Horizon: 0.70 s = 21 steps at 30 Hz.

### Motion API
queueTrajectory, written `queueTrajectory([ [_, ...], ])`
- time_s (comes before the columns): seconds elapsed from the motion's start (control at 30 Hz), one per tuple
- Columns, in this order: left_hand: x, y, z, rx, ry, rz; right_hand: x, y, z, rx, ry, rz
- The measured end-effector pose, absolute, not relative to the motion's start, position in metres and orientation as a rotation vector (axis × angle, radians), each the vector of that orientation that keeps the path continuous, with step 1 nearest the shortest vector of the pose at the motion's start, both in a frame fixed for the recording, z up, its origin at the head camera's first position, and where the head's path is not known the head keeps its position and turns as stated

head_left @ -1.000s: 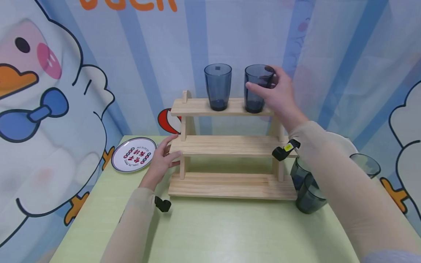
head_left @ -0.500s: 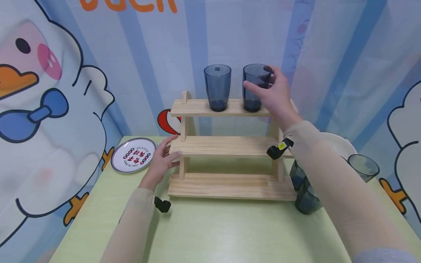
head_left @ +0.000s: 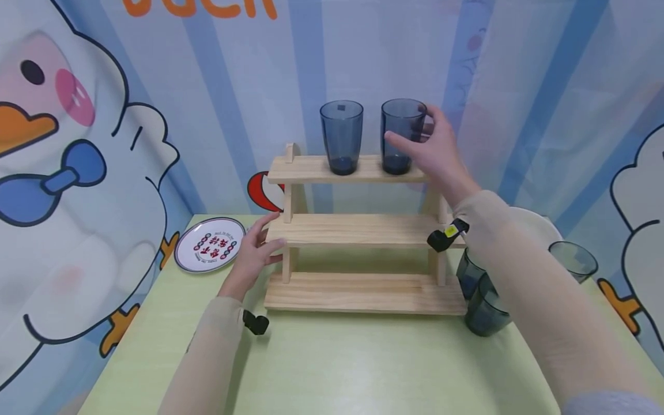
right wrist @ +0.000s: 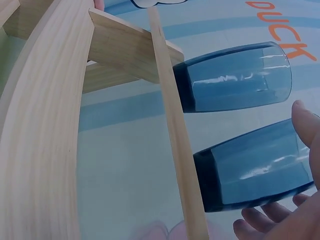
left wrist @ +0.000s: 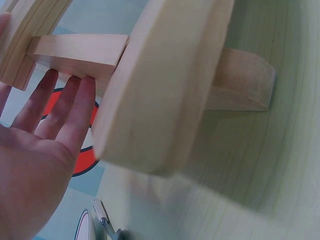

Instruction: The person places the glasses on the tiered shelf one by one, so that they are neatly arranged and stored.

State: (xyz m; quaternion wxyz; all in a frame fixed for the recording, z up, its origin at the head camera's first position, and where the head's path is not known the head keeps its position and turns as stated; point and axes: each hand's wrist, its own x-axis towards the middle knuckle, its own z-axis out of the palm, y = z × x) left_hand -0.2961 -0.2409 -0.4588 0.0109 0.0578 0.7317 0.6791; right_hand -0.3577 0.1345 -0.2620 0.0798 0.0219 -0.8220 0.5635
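A three-step wooden display shelf (head_left: 363,227) stands on the table in the head view. My left hand (head_left: 251,259) grips the left end of its middle board; in the left wrist view several fingertips (left wrist: 86,82) touch an upright. Two blue-tinted drinking glasses stand upright on the top board: the left glass (head_left: 342,138) and the right glass (head_left: 399,138). My right hand (head_left: 441,147) is loosely around the right glass, thumb in front and fingers on its right. In the right wrist view, the fingers (right wrist: 255,220) lie along that glass (right wrist: 260,167), with a slight gap at the fingertips.
More tinted glasses (head_left: 485,314) stand right of the shelf, partly hidden by my right forearm. Behind them is a white plate (head_left: 534,225). A plate with red lettering (head_left: 210,245) lies at the left of the table (head_left: 363,363). A duck-print curtain (head_left: 223,104) hangs behind.
The right glass has shifted slightly left, closer to the other glass. My right fingers have loosened and come away from its rim. My left hand has stayed on the shelf.
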Motion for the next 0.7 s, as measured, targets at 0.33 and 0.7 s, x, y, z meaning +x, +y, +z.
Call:
queueTrajectory([
  [0.33, -0.297, -0.24, -0.458, 0.173, 2.292, 2.105, -0.344, 0.162, -0.273, 0.18, -2.457, 1.721],
  [0.7, -0.296, -0.24, -0.458, 0.178, 2.281, 2.116, -0.325, 0.198, -0.277, 0.254, -2.45, 1.759],
])
